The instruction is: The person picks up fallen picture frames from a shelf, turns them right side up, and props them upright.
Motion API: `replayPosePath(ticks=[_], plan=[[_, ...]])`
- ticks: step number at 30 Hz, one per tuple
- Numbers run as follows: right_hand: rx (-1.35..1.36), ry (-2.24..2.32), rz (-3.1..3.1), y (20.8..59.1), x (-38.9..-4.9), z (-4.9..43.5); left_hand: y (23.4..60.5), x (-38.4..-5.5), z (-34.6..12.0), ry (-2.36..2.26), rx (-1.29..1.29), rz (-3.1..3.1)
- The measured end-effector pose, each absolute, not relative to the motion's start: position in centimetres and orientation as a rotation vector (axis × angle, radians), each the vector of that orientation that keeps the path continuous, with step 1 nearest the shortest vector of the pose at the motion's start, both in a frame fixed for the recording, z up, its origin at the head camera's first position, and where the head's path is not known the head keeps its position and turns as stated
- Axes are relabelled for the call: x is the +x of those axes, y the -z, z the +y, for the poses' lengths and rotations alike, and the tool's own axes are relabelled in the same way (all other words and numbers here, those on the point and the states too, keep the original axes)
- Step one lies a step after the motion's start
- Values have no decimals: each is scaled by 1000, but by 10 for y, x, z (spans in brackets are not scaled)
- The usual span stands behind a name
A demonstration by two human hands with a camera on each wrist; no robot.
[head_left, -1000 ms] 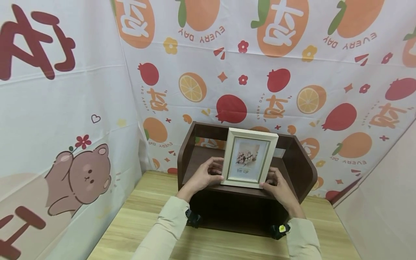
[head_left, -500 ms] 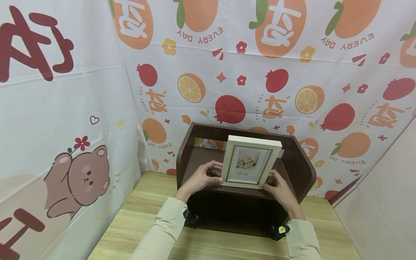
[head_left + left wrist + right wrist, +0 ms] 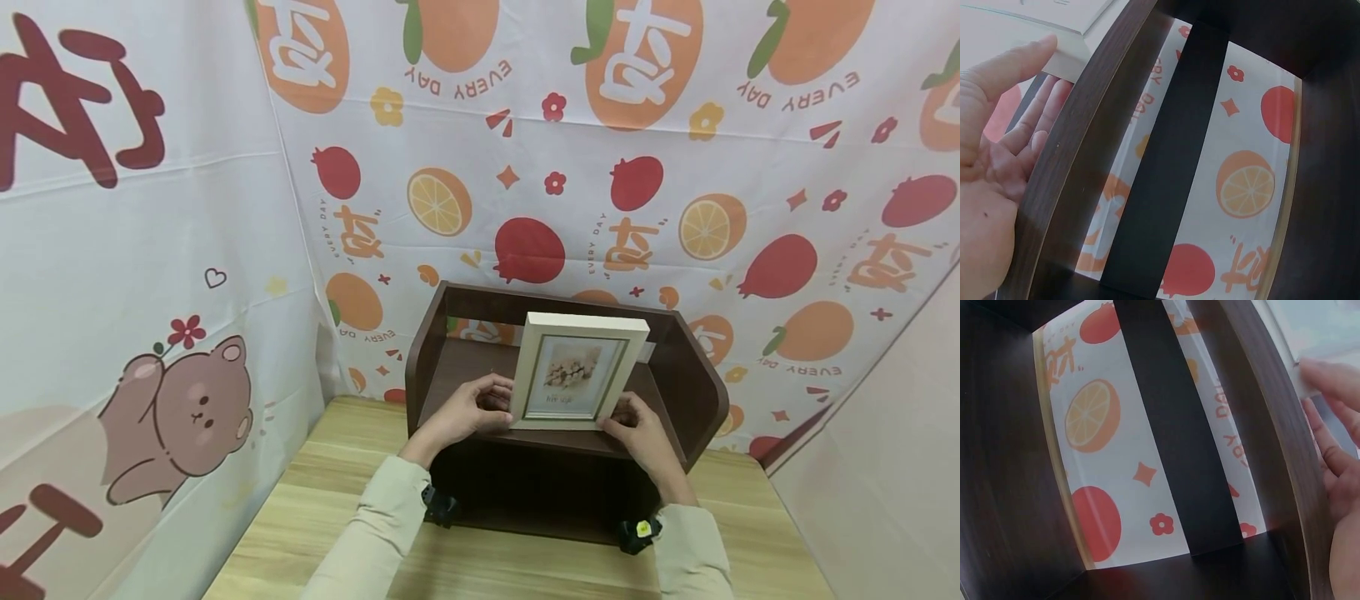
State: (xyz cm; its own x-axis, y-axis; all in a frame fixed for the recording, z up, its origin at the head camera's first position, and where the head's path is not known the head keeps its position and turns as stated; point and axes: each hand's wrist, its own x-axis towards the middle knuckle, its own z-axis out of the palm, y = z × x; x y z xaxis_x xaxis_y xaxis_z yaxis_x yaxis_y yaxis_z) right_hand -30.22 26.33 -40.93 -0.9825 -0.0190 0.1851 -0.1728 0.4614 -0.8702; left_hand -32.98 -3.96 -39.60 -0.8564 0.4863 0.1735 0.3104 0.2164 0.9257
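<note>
A cream picture frame (image 3: 573, 379) with a flower print stands near the front edge of the upper board of a dark brown shelf (image 3: 465, 362), in the head view. My left hand (image 3: 472, 407) holds its lower left side, thumb at the front and fingers behind. At the lower right corner, my right hand (image 3: 636, 427) pinches the frame the same way. The left wrist view shows the left thumb (image 3: 1029, 56) against the frame's edge above the brown board. In the right wrist view, the right fingertips (image 3: 1319, 372) touch the frame's border, which is partly cut off.
The shelf stands on a wood-grain table (image 3: 337, 467), with an open dark lower compartment (image 3: 540, 487) under the upper board. Its raised sides (image 3: 701, 392) flank both hands. A fruit-print cloth (image 3: 465, 275) hangs close behind, and a bear-print cloth (image 3: 187, 400) hangs at the left.
The picture frame's top has tipped forward from a backward lean, so it stands more upright and shows more of its top edge. Both hands stay at its lower corners.
</note>
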Motion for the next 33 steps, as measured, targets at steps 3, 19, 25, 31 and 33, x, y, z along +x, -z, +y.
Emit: replayPosePath(ticks=[3,19,25,31,33], plan=[[113,-1503,-2563,410,-304,261,397,-329,-40,-1710,774,2313],[-89,-1097,-2685,414,-304,250,398,-323,-35,-1563,769,2421],[-101,-1004,-2661,416,-302,248,397,-320,-33,-1447,746,2543],[-139,-935,-2612,420,-302,244,399,-316,-30,-1310,753,2678],[-149,-907,-2596,420,-302,242,399,-315,-29,-1267,750,2720]])
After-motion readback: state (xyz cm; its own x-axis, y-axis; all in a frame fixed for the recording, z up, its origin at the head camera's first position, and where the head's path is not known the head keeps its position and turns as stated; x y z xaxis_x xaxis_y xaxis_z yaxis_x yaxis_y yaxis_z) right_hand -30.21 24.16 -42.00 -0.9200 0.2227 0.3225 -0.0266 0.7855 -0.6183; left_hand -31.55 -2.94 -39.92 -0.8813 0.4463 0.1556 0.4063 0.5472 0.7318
